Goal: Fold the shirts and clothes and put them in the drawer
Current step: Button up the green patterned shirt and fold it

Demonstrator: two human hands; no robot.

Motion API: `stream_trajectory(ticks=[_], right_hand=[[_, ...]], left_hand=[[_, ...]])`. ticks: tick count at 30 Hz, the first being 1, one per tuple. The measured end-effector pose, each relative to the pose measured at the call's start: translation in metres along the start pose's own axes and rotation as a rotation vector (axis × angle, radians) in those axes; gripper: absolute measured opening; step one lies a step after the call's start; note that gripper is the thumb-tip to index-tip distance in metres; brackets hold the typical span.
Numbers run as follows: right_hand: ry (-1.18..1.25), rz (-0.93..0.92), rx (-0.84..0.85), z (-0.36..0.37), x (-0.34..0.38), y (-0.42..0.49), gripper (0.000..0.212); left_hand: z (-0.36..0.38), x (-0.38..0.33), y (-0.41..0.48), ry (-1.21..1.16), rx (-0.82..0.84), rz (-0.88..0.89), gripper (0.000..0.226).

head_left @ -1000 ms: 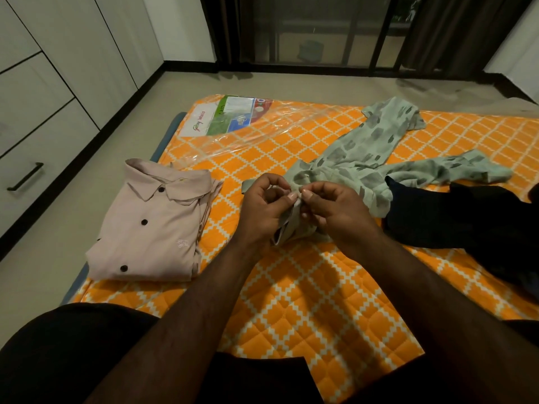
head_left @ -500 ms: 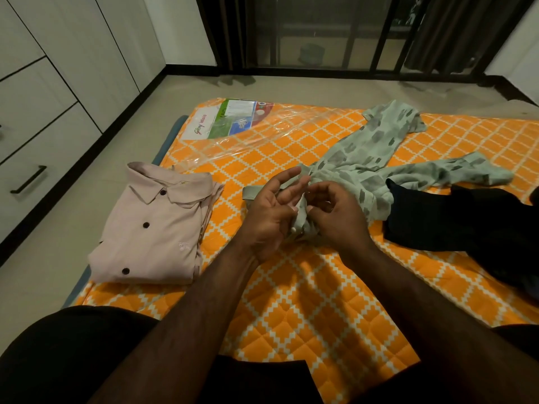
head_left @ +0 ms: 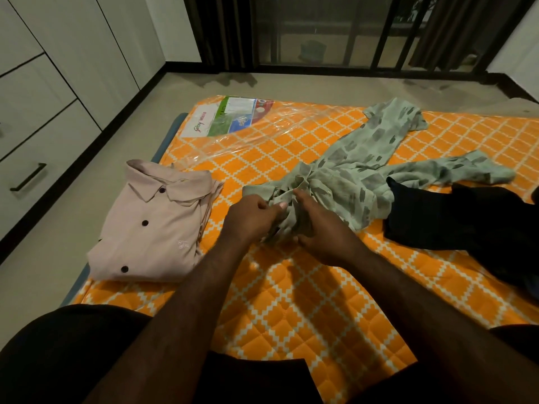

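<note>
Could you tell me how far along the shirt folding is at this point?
Done: the beige shirt lies folded on the mattress. In hand: left hand and right hand grip the green shirt, unfolded. Left: the dark clothes, and the drawer is closed.

The green shirt (head_left: 361, 170) looks like thin, soft matt cloth with darker brush-mark print, crumpled and wrinkly. At 9 o'clock from it, the beige shirt (head_left: 154, 225) is a smoother matt fabric, pressed flat, with small dark glossy-ish buttons. Over at 3 o'clock the black garment (head_left: 466, 225) is matt dark cloth, too dark to make out any weave. The mattress (head_left: 306, 301) has quilted orange cloth, stitched into puffy diamonds with a slight sheen. At 12 o'clock a clear plastic wrap (head_left: 248, 132) lies shiny and creased. The drawer fronts (head_left: 38, 147) at 10 o'clock look smooth, pale, matt, with a dark matt handle (head_left: 28, 177).
</note>
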State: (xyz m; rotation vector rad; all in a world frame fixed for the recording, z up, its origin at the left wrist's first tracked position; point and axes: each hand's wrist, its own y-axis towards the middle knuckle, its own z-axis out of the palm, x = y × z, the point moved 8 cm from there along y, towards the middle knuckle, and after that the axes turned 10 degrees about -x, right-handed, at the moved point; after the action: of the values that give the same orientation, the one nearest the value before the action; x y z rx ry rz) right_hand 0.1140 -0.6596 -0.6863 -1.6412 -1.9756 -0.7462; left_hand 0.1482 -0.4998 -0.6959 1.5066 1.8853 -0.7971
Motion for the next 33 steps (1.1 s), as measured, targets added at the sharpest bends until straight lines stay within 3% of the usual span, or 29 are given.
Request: stream_trajectory(ticks=[2, 5, 7, 10, 13, 19, 22, 25, 29, 33], right_hand=[[-0.002, -0.004, 0.0, 0.001, -0.002, 0.002, 0.096], [0.044, 0.006, -0.052, -0.005, -0.003, 0.004, 0.086], [0.058, -0.031, -0.186, -0.015, 0.0, 0.005, 0.07], [0.027, -0.067, -0.393, -0.031, 0.008, 0.002, 0.04], [0.017, -0.091, -0.414, -0.033, 0.017, -0.002, 0.018], [-0.098, 0.069, -0.313, -0.022, -0.003, -0.003, 0.024], [-0.079, 0.169, -0.263, -0.019, -0.017, -0.001, 0.044], [-0.028, 0.225, -0.251, -0.014, -0.014, -0.004, 0.065], [-0.075, 0.268, -0.252, -0.009, -0.016, -0.009, 0.051], [0.021, 0.327, -0.223, -0.008, -0.023, -0.004, 0.031]], left_hand=[[0.008, -0.001, -0.005, -0.095, 0.125, -0.044, 0.055], [0.012, -0.009, -0.004, -0.215, 0.112, 0.025, 0.028], [0.009, -0.013, -0.005, -0.301, 0.056, 0.034, 0.017], [0.006, -0.015, -0.01, -0.512, 0.053, -0.057, 0.022], [0.005, -0.019, -0.015, -0.66, 0.091, -0.101, 0.018], [0.0, -0.024, -0.009, -0.723, 0.021, -0.023, 0.013], [-0.007, -0.025, -0.006, -0.712, -0.026, 0.007, 0.014], [-0.005, -0.029, -0.008, -0.785, 0.042, -0.008, 0.024], [0.0, -0.038, -0.014, -0.771, 0.114, 0.02, 0.042], [-0.013, -0.034, -0.009, -0.402, -0.127, 0.17, 0.03]])
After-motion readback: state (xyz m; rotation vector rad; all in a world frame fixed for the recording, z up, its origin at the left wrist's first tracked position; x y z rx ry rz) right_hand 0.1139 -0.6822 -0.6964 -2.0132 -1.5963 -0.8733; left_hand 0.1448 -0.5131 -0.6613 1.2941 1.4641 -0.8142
